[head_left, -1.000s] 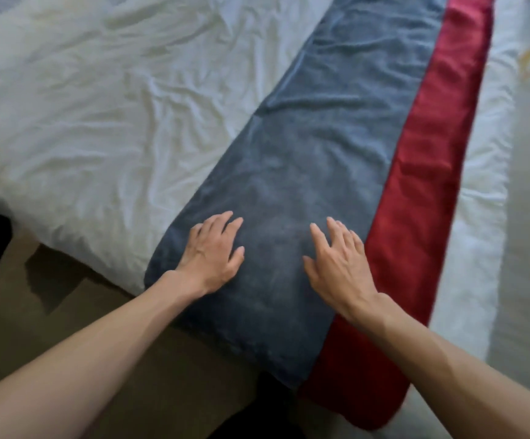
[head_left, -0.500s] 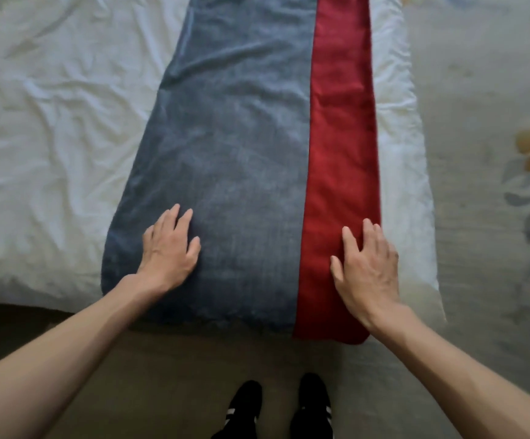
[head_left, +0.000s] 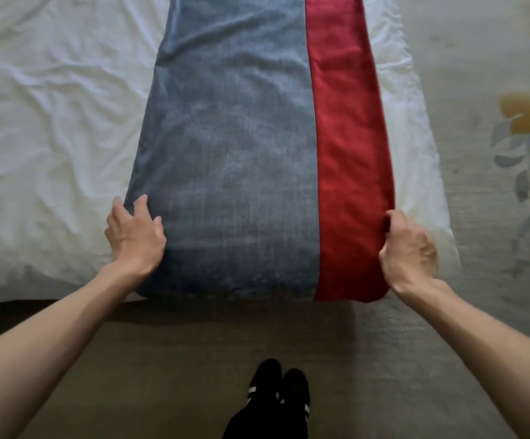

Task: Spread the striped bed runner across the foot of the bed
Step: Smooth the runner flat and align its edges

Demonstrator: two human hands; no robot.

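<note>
The bed runner (head_left: pixel 235 147) is a long cloth with a wide blue-grey stripe and a narrower red stripe along its right side. It lies flat on the white duvet (head_left: pixel 51 128) and runs away from me, its near end draped over the bed's edge. My left hand (head_left: pixel 133 234) rests on the runner's left blue edge, fingers curled over it. My right hand (head_left: pixel 407 248) grips the red right edge, fingers tucked under the cloth.
A strip of white duvet (head_left: pixel 415 137) shows to the right of the runner, then patterned carpet (head_left: pixel 511 122) with a yellow and grey motif. Beige floor lies below the bed's edge, where my feet in black shoes (head_left: pixel 276 394) stand.
Both hands have slid outward from the runner's top to its side edges, the left to the blue edge and the right to the red edge, and now curl on the cloth. The view has squared up.
</note>
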